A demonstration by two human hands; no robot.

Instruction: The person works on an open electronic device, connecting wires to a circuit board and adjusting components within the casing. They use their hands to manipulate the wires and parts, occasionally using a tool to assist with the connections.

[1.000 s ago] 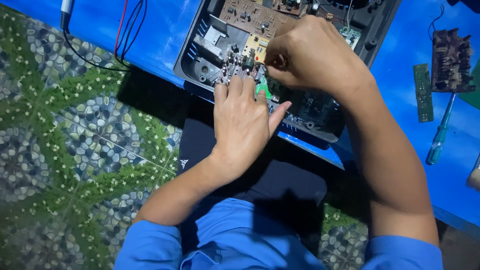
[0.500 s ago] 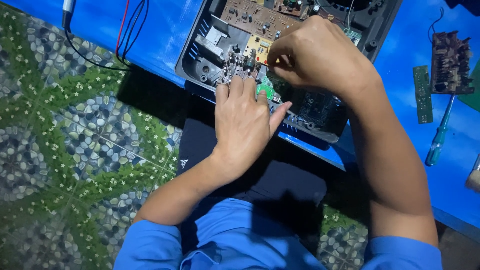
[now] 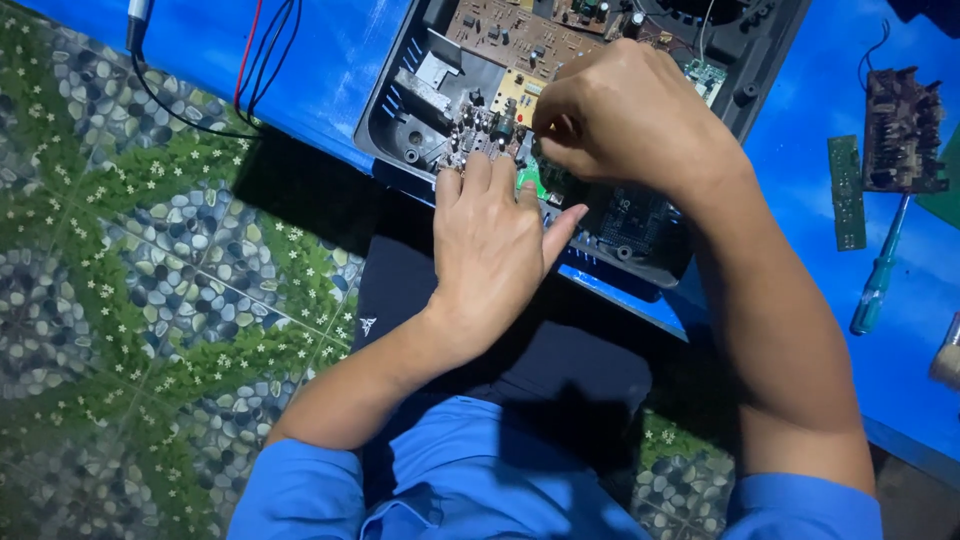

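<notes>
The fingers [image 3: 478,175] of the left hand [image 3: 495,250] lie flat and close together, palm down, their tips resting on a small circuit board [image 3: 478,130] crowded with parts inside an open black casing [image 3: 640,235]. The thumb is spread out to the right; this hand presses rather than grips.

Just above and to the right, the right hand [image 3: 625,115] is curled into a loose fist over the same spot, fingertips pinched together and turned down toward the board. Whether they hold anything cannot be told, as the hand covers them. A bit of green shows between the two hands.

The casing sits at the near edge of a blue table [image 3: 320,70], and holds a larger brown circuit board [image 3: 510,25] further back.

To the right on the table lie a narrow green board strip [image 3: 848,192], a dark board with components [image 3: 905,130] and a blue-green screwdriver [image 3: 880,275]. To the left, red and black wires [image 3: 265,55] trail across the table.

Below is a floor [image 3: 150,280] patterned with pebbles and green leaves. The person wears blue sleeves.
</notes>
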